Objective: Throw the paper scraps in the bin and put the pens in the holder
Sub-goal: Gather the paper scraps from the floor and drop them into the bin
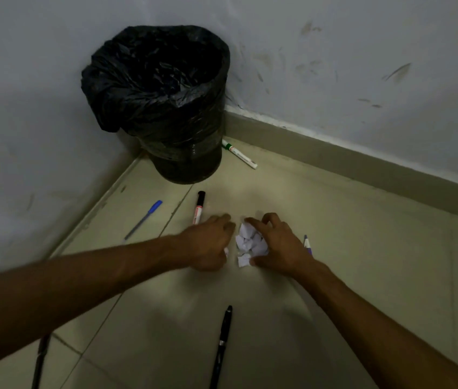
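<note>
A pile of crumpled white paper scraps (250, 242) lies on the tiled floor between my hands. My right hand (278, 245) curls its fingers and thumb around the pile from the right. My left hand (208, 245) is curled just left of it, with a bit of white paper showing at its fingertips. A bin lined with a black bag (160, 94) stands in the corner beyond. Pens lie around: a black-capped marker (199, 207), a blue pen (143, 219), a green-capped marker (239, 154), a black pen (222, 343), and a purple pen (307, 244) partly behind my right hand.
Walls meet in a corner behind the bin, with a skirting board (362, 164) along the right wall. Another dark pen (39, 360) lies at the lower left, under my left forearm. No pen holder is in view.
</note>
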Demonstrator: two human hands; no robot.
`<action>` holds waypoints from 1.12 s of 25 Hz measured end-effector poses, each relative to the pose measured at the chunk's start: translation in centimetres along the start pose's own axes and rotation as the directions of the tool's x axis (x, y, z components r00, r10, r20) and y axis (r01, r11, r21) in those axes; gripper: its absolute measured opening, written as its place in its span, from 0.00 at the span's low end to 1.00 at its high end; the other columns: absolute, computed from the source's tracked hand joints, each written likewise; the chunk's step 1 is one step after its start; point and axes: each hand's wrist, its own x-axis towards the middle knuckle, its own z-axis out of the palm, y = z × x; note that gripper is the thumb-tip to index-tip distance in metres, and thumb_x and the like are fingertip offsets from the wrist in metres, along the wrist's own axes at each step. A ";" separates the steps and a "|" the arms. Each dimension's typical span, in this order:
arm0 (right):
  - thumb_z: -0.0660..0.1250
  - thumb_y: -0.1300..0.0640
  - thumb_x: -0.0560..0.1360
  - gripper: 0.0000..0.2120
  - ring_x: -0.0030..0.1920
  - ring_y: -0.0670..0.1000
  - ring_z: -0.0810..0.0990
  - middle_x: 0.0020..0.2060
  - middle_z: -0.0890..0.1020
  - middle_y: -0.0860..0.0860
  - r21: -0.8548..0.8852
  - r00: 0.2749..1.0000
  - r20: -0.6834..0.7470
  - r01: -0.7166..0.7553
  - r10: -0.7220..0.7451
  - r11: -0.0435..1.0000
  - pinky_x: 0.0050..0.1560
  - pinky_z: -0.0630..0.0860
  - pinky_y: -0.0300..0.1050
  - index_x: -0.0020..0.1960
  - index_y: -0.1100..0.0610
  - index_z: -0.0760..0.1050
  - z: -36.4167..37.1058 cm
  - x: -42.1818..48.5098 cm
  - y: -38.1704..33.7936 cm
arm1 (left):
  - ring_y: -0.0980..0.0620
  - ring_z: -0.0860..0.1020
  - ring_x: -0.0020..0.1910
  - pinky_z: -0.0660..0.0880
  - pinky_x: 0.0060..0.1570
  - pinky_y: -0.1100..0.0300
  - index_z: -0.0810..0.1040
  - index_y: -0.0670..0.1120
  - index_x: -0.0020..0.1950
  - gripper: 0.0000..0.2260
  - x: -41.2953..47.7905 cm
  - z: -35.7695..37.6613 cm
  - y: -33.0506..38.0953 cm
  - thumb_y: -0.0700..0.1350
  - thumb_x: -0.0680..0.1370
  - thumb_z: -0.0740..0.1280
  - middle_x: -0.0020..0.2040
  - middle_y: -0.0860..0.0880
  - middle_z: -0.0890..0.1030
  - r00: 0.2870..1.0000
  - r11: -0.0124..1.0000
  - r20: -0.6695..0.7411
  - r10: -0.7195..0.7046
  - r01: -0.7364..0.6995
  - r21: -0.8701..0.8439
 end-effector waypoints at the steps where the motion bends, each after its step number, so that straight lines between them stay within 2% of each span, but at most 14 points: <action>1: 0.78 0.47 0.65 0.45 0.61 0.60 0.72 0.65 0.66 0.57 -0.015 1.000 0.025 0.019 -0.019 1.000 0.61 0.73 0.50 0.76 0.45 0.60 0.1 0.1 -0.3 | 0.41 0.58 0.75 0.63 0.72 0.47 0.52 0.39 0.78 0.38 -1.4 0.8 0.6 0.47 0.74 0.69 0.77 0.39 0.55 1.000 1.000 0.015 -0.010 0.010 -0.025; 3: 0.78 0.45 0.66 0.44 0.61 0.57 0.72 0.66 0.66 0.56 -0.069 0.995 0.092 0.047 -0.041 0.997 0.59 0.72 0.46 0.76 0.44 0.60 0.4 0.2 -1.0 | 0.41 0.58 0.75 0.65 0.71 0.45 0.52 0.41 0.78 0.41 -3.2 2.6 0.9 0.45 0.71 0.72 0.77 0.40 0.55 0.999 0.999 0.002 -0.032 0.032 0.007; 5: 0.77 0.46 0.67 0.41 0.61 0.54 0.73 0.66 0.67 0.54 -0.078 0.991 0.120 0.063 -0.053 0.995 0.55 0.70 0.40 0.75 0.46 0.62 0.8 0.0 -1.7 | 0.42 0.65 0.71 0.68 0.69 0.45 0.60 0.42 0.75 0.34 -4.1 4.0 0.8 0.41 0.72 0.71 0.73 0.41 0.62 0.994 1.000 -0.103 -0.025 0.026 0.010; 7: 0.76 0.48 0.68 0.36 0.59 0.53 0.74 0.63 0.70 0.53 -0.043 0.993 0.098 0.069 -0.064 0.997 0.51 0.68 0.38 0.73 0.49 0.67 1.3 -0.4 -2.2 | 0.45 0.71 0.64 0.70 0.67 0.49 0.68 0.44 0.70 0.25 -4.8 4.9 1.0 0.41 0.74 0.70 0.66 0.44 0.70 0.972 0.992 -0.228 -0.057 0.029 -0.125; 9: 0.75 0.49 0.69 0.31 0.57 0.52 0.75 0.60 0.73 0.53 -0.012 0.994 0.069 0.090 -0.089 0.996 0.50 0.67 0.38 0.70 0.50 0.71 1.8 -0.9 -2.8 | 0.46 0.73 0.62 0.70 0.67 0.51 0.70 0.43 0.69 0.25 -5.1 4.9 1.3 0.44 0.74 0.71 0.64 0.44 0.73 0.946 0.967 -0.306 -0.107 0.027 -0.255; 11: 0.76 0.49 0.69 0.30 0.57 0.52 0.75 0.59 0.75 0.53 0.050 0.992 0.042 0.116 -0.118 0.992 0.52 0.69 0.39 0.69 0.51 0.72 1.9 -1.6 -3.3 | 0.46 0.74 0.60 0.70 0.66 0.49 0.73 0.41 0.65 0.24 -4.9 4.8 1.3 0.48 0.73 0.73 0.61 0.43 0.76 0.932 0.949 -0.338 -0.130 0.019 -0.314; 13: 0.78 0.48 0.67 0.33 0.57 0.51 0.75 0.60 0.76 0.53 0.128 0.990 -0.033 0.140 -0.137 0.982 0.57 0.72 0.41 0.69 0.52 0.71 1.4 -2.3 -3.3 | 0.48 0.75 0.56 0.72 0.63 0.50 0.75 0.43 0.60 0.23 -5.0 4.6 1.2 0.52 0.70 0.74 0.56 0.44 0.77 0.923 0.929 -0.347 -0.167 0.029 -0.369; 15: 0.80 0.47 0.64 0.40 0.60 0.52 0.74 0.64 0.74 0.53 0.117 0.991 -0.070 0.119 -0.112 0.986 0.57 0.69 0.40 0.72 0.52 0.67 0.3 -2.9 -2.6 | 0.49 0.75 0.54 0.74 0.60 0.53 0.75 0.44 0.60 0.26 -5.2 4.6 1.1 0.55 0.67 0.75 0.55 0.46 0.76 0.914 0.922 -0.353 -0.200 0.054 -0.384; 18: 0.81 0.43 0.60 0.52 0.66 0.58 0.71 0.70 0.67 0.55 -0.061 1.000 0.004 -0.005 0.005 0.998 0.63 0.72 0.49 0.76 0.46 0.58 -0.6 -3.1 -1.1 | 0.51 0.73 0.53 0.74 0.58 0.55 0.74 0.46 0.61 0.32 -4.9 4.9 1.5 0.61 0.64 0.76 0.55 0.48 0.74 0.918 0.926 -0.331 -0.219 0.089 -0.367; 20: 0.80 0.43 0.60 0.53 0.65 0.60 0.70 0.69 0.65 0.55 -0.156 0.998 0.055 -0.024 0.033 0.987 0.63 0.74 0.53 0.77 0.43 0.54 -0.3 -2.5 -0.8 | 0.50 0.72 0.56 0.72 0.61 0.53 0.73 0.46 0.62 0.31 -3.9 5.2 2.0 0.62 0.65 0.74 0.56 0.47 0.75 0.934 0.953 -0.303 -0.188 0.100 -0.286; 22: 0.78 0.44 0.65 0.47 0.63 0.59 0.72 0.66 0.66 0.55 -0.164 0.998 0.065 0.036 -0.025 0.986 0.61 0.73 0.48 0.77 0.45 0.57 0.6 -1.3 -1.3 | 0.48 0.70 0.60 0.68 0.64 0.54 0.71 0.44 0.65 0.27 -3.2 4.8 2.9 0.59 0.72 0.69 0.60 0.44 0.75 0.947 0.972 -0.272 -0.172 0.118 -0.205; 25: 0.72 0.45 0.73 0.33 0.56 0.54 0.75 0.61 0.71 0.55 -0.068 0.994 0.030 0.106 -0.104 0.992 0.54 0.68 0.39 0.74 0.50 0.65 2.2 -0.5 -2.3 | 0.45 0.70 0.61 0.66 0.63 0.55 0.69 0.42 0.68 0.25 -2.9 4.5 3.5 0.51 0.76 0.69 0.63 0.42 0.71 0.936 0.929 -0.297 -0.187 0.071 -0.362; 28: 0.68 0.48 0.76 0.18 0.47 0.47 0.72 0.53 0.76 0.54 0.066 0.984 -0.125 0.136 -0.127 0.989 0.47 0.68 0.38 0.64 0.52 0.77 3.9 -1.1 -2.6 | 0.50 0.73 0.53 0.72 0.57 0.57 0.74 0.43 0.60 0.15 -3.0 4.9 3.0 0.49 0.77 0.68 0.58 0.44 0.73 0.898 0.894 -0.376 -0.227 0.039 -0.446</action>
